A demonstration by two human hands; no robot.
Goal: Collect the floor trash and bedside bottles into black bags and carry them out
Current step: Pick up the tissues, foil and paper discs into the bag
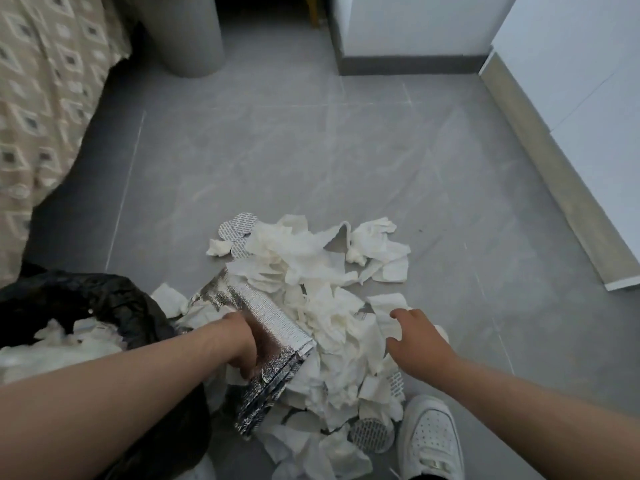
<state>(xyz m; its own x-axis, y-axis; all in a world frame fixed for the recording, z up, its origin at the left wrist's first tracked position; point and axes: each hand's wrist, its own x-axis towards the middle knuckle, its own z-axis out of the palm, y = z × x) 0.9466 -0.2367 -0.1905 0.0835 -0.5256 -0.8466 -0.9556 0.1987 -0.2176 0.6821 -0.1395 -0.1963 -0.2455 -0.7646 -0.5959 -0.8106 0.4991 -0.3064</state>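
Nearest: white perforated leather sneaker (431,441), at the near edge of the grey tiled floor (311,150), just beside the litter.

Round silver foil seal with printed text (370,434), on the floor touching the sneaker's left side.

Left hand (247,344): closed on a crinkled silver foil insulated pouch (266,358), fingers wrapped over its long edge; the pouch slants from the heap toward the near edge.

Right hand (420,344): fingers spread wide, palm down on the paper, holding nothing that can be seen.

Black plastic rubbish bag (104,306), mouth open at the near left of the floor, under the left forearm; crumpled white tissues show inside.

Heap of crumpled white tissue paper (322,292), mid-floor, running from the sneaker outward. More round foil seals (239,225) lie at its far left edge.

Beige bedspread with diamond pattern (45,116), hanging along the floor's left edge.

Grey cylindrical bin (187,36), at the far left corner, beside the bedspread.

White cabinet with pale wooden plinth (571,98), along the right edge.
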